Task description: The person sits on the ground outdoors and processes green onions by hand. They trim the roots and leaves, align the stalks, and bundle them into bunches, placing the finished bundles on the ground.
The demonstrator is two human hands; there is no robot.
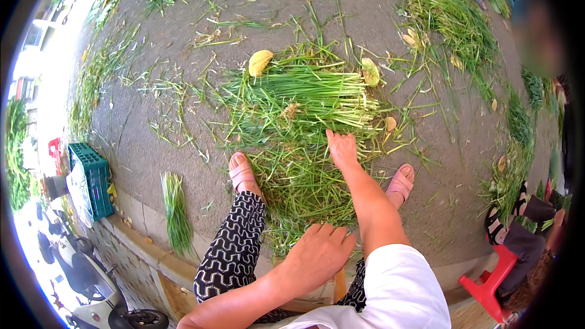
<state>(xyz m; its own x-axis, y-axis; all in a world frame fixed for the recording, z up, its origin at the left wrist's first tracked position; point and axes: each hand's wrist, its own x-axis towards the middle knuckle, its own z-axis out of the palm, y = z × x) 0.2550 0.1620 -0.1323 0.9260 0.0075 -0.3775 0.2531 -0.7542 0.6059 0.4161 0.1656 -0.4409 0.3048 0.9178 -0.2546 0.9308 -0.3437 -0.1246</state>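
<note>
A broad heap of garlic chives (304, 94) lies on the pavement in front of me, pale stem ends to the right and green blades to the left. At its near edge, by the stem ends, my right hand (342, 148) reaches down with the fingers drawn together. Whatever is between its fingertips is too small to make out. My left hand (320, 256) hovers close to my lap, back up and fingers curled; its fingertips and palm are hidden. Loose chive blades (304, 192) cover the ground between my pink sandals.
A small chive bundle (175, 210) lies left of my foot, near the kerb and a teal crate (90, 180). More chives (454, 30) are strewn at the far right. A red stool (492, 283) and a seated person are at the near right. A scooter (85, 274) stands lower left.
</note>
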